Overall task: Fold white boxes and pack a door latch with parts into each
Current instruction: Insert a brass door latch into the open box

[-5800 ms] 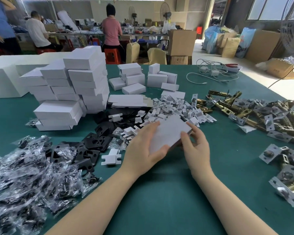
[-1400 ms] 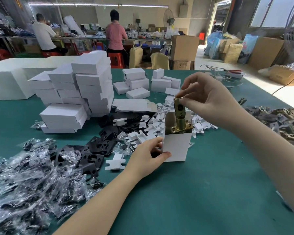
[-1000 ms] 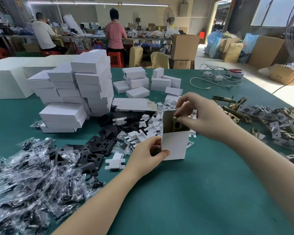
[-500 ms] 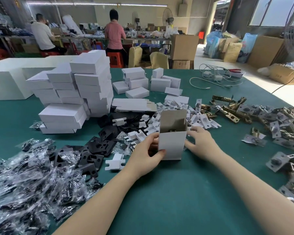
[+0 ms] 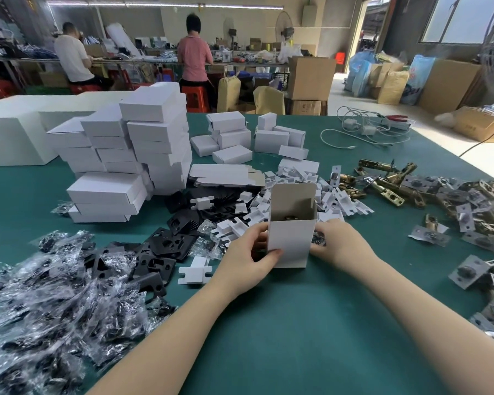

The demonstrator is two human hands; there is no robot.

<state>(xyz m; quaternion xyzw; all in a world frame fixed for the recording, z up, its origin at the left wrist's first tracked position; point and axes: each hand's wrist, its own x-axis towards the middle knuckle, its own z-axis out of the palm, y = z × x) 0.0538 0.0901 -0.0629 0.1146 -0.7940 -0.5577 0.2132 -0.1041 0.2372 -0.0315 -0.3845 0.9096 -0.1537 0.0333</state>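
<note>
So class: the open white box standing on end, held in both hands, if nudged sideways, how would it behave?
Tall on a narrow base, the white box likely tips easily. Thin card walls probably flex. The latch inside may steady it.

White boxes (image 5: 154, 129): no print is showing on any face.
Upright box (image 5: 290, 240): plain white outside, bare brown inside, no lettering.
Brown cartons (image 5: 308, 106): dark marks are showing on one, too blurred to read.
Blue bags (image 5: 417, 78): printing is too small to make out.
Readable text: none.
</note>
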